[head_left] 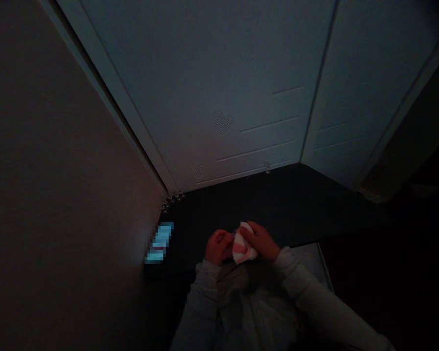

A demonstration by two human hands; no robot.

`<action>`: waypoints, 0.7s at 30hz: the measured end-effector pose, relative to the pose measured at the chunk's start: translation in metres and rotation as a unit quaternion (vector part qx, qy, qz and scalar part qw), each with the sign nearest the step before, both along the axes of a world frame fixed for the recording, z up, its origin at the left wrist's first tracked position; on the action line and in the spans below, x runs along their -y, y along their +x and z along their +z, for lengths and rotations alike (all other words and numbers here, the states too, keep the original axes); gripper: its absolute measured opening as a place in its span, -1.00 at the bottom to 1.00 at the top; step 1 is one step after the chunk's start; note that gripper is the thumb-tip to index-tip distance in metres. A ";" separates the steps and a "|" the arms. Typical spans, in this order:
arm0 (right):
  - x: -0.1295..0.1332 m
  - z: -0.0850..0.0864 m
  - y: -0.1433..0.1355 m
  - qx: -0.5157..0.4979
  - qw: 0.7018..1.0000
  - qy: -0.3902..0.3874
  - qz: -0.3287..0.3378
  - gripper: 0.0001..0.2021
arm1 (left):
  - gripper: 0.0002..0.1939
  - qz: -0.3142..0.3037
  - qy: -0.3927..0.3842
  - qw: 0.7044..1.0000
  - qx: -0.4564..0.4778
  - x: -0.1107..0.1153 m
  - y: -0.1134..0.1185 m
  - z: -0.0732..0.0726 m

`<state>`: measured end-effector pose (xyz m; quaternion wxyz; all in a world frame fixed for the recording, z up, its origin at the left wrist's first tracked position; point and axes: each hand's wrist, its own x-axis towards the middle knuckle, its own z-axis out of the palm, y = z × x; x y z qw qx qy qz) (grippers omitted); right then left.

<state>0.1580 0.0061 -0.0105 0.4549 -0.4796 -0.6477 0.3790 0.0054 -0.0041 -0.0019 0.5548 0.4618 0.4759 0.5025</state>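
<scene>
In the dim head view both hands meet low in the middle, over the near edge of the dark tabletop. My right hand (262, 240) is closed on a white and pink cloth (241, 253), bunched between thumb and fingers. My left hand (218, 246) is right beside it, fingers curled in. Between the left fingertips and the cloth is a faint glint of something small; its kind is too dark to tell. Several small shiny metal-looking pieces (171, 197) are grouped at the far left corner of the tabletop. One similar piece (267, 168) is against the back panel.
A dark tabletop (296, 204) runs along a white panel (205, 73) embossed with hearts and lines. At its left end a lit, pixelated screen (160, 243) lies near the wall (76, 195). A pale box-like edge (314, 258) shows beside my right sleeve.
</scene>
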 end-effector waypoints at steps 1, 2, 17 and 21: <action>0.000 0.001 0.000 0.002 1.000 0.002 0.002 -0.77 | -0.74 0.001 0.003 1.000 -0.004 0.000 0.000 0.000; 0.000 0.001 0.000 0.005 1.000 0.005 0.003 -0.77 | -0.74 0.000 0.005 1.000 -0.007 -0.001 -0.001 -0.001; 0.001 0.001 0.000 0.013 1.000 -0.001 -0.008 -0.76 | -0.75 -0.009 0.008 1.000 0.002 -0.001 -0.001 -0.004; 0.001 0.002 0.000 -0.006 1.000 -0.002 -0.002 -0.78 | -0.75 -0.003 0.011 1.000 -0.008 -0.001 -0.001 -0.002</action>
